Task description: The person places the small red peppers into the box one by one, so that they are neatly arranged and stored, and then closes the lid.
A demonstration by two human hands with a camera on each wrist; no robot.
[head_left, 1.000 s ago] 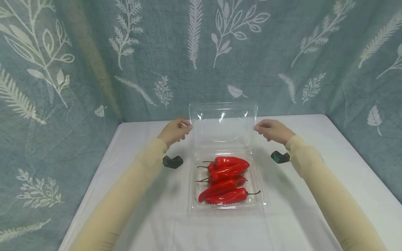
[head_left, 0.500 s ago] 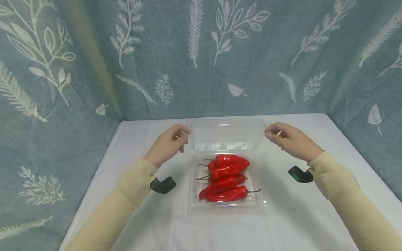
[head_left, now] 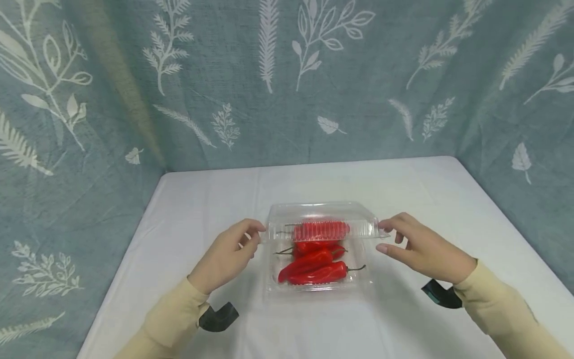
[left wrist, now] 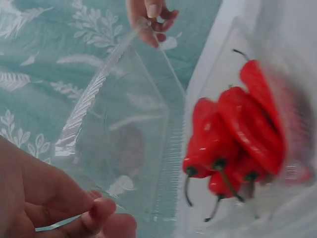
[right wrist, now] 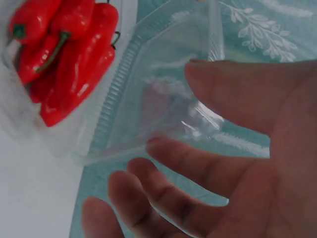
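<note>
A clear plastic clamshell container lies in front of me with several red peppers in its base. Its hinged lid is tilted over the rear peppers. My left hand pinches the lid's left edge between thumb and fingers. At the right corner is my right hand, thumb and index finger spread apart with the corner between them; the fingers touch or nearly touch it. In the right wrist view the thumb stands well away from the fingers. Pepper stems show in the left wrist view.
A white cloth covers the table. Behind and beside it hangs a blue-green curtain with white leaf patterns. A dark wrist device sits below each hand.
The lid has swung from upright, back and down behind the base, then forward over the rear peppers. Both hands came nearer with it; the right thumb and index finger have spread.
</note>
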